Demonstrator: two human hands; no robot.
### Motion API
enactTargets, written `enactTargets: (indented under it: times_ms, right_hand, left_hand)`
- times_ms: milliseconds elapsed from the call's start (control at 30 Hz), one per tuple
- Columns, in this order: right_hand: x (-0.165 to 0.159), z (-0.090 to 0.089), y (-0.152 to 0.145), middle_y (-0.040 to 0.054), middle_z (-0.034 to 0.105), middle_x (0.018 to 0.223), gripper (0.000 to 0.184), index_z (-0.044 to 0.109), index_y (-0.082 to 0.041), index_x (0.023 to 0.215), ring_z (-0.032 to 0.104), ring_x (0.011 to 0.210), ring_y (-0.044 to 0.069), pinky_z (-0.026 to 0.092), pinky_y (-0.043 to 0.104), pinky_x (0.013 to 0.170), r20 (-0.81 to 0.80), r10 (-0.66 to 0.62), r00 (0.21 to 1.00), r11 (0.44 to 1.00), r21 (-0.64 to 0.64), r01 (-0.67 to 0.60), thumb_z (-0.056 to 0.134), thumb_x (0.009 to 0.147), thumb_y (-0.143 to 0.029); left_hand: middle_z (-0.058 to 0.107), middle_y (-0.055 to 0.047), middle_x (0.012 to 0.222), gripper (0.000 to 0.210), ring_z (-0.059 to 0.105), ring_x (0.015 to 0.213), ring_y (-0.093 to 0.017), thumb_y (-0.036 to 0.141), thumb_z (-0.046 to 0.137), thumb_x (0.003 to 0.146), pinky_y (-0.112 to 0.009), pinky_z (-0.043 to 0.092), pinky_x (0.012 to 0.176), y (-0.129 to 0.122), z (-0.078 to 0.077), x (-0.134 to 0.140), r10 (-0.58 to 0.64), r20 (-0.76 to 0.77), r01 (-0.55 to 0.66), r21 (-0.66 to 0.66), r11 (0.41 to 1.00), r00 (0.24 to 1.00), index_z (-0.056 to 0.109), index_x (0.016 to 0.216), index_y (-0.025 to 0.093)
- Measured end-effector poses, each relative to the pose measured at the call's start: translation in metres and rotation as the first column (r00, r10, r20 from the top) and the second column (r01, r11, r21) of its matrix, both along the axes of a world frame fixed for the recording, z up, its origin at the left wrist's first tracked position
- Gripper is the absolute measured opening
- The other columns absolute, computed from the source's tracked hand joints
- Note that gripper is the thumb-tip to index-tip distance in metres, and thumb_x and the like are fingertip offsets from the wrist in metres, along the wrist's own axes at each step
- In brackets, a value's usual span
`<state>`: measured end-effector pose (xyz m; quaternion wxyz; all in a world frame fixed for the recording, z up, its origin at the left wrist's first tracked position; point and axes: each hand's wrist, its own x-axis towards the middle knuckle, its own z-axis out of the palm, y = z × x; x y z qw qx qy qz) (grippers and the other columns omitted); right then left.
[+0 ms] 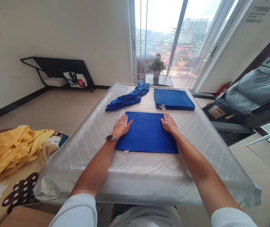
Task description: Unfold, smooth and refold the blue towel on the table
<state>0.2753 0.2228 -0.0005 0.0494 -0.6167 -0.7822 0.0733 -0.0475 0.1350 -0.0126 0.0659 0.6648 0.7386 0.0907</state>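
A blue cloth (148,134) lies flat as a rectangle on the table in front of me, a small white tag showing at its near left edge. My left hand (122,126), with a watch at the wrist, rests on its far left corner, fingers stretched out. On the far right corner my right hand (169,123) lies flat, fingers extended. Beyond it sits a neat stack of folded blue cloths (174,98) with white tags at the near edge. A crumpled blue cloth (130,97) lies at the table's far left.
A silver quilted cover (149,176) drapes over the table. Yellow fabric (14,148) is heaped at the left, above a cardboard box (26,216). Behind the table a chair (158,81) holds a potted plant (157,66). A grey recliner (258,94) stands at the right.
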Motion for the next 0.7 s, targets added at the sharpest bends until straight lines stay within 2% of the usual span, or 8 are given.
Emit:
enactTargets:
  times_ms: [267,333,433,500,533,600,700]
  right_hand:
    - [-0.002,0.0,-0.003,0.011,0.021,0.175,0.068,0.025,-0.006,0.166,0.018,0.161,0.023,0.013,0.038,0.13,-0.064,-0.006,0.998,1.0,0.003,0.007,0.023,0.109,-0.042]
    - [-0.002,-0.001,-0.003,0.0108,0.021,0.175,0.068,0.025,-0.006,0.167,0.018,0.161,0.023,0.013,0.038,0.13,-0.073,-0.008,0.997,1.0,0.001,0.009,0.023,0.109,-0.042]
    - [-0.003,-0.001,-0.003,0.0107,0.021,0.175,0.068,0.025,-0.006,0.167,0.018,0.162,0.023,0.013,0.039,0.13,-0.089,-0.004,0.996,1.0,0.003,0.004,0.023,0.109,-0.042]
    - [-0.003,-0.001,-0.003,0.0107,0.021,0.175,0.068,0.025,-0.005,0.166,0.017,0.162,0.024,0.013,0.039,0.13,-0.096,0.001,0.995,1.0,0.002,-0.001,0.024,0.109,-0.042]
    - [-0.003,0.0,-0.003,0.0106,0.021,0.175,0.069,0.025,-0.005,0.166,0.017,0.162,0.024,0.013,0.039,0.131,-0.098,0.003,0.995,1.0,0.002,-0.003,0.024,0.109,-0.042]
    - [-0.003,0.001,-0.004,0.0107,0.021,0.175,0.069,0.025,-0.005,0.166,0.018,0.161,0.024,0.013,0.04,0.131,-0.097,0.002,0.995,1.0,0.002,-0.002,0.023,0.108,-0.042]
    - [-0.001,0.002,-0.006,0.0103,0.02,0.175,0.067,0.025,-0.007,0.167,0.018,0.162,0.024,0.015,0.04,0.131,-0.069,0.013,0.998,1.0,0.0,-0.013,0.024,0.108,-0.038]
  left_hand:
    - [0.019,-0.018,0.173,0.086,0.019,0.161,-0.027,0.064,0.01,0.106,-0.046,0.016,0.131,0.002,0.003,-0.001,0.01,-0.072,-0.014,-0.057,0.998,0.997,0.02,0.166,0.002]
    - [0.022,-0.018,0.173,0.084,0.021,0.161,-0.027,0.063,0.013,0.106,-0.046,0.015,0.132,0.004,0.008,-0.002,0.015,-0.109,-0.025,-0.091,0.996,0.994,0.022,0.165,0.003]
    - [0.028,-0.021,0.17,0.086,0.026,0.159,-0.031,0.064,0.018,0.106,-0.048,0.016,0.132,0.012,0.02,0.009,0.09,-0.166,-0.109,-0.108,0.988,0.982,0.028,0.163,0.001]
    - [0.029,-0.023,0.17,0.088,0.026,0.159,-0.033,0.065,0.018,0.106,-0.048,0.018,0.131,0.021,0.029,0.032,0.097,-0.178,-0.11,-0.067,0.992,0.979,0.029,0.162,-0.002]
    - [0.028,-0.023,0.17,0.088,0.025,0.159,-0.032,0.065,0.017,0.106,-0.048,0.018,0.131,0.027,0.033,0.05,0.051,-0.17,-0.06,-0.044,0.997,0.984,0.029,0.162,-0.002]
    - [0.029,-0.021,0.17,0.085,0.025,0.16,-0.03,0.064,0.015,0.107,-0.046,0.017,0.132,0.039,0.038,0.095,-0.125,-0.127,0.125,-0.009,0.992,0.984,0.032,0.162,0.001]
    - [0.037,-0.016,0.168,0.078,0.031,0.158,-0.025,0.06,0.013,0.108,-0.043,0.021,0.13,0.057,0.036,0.167,-0.367,-0.022,0.368,0.037,0.929,0.93,0.038,0.161,0.008]
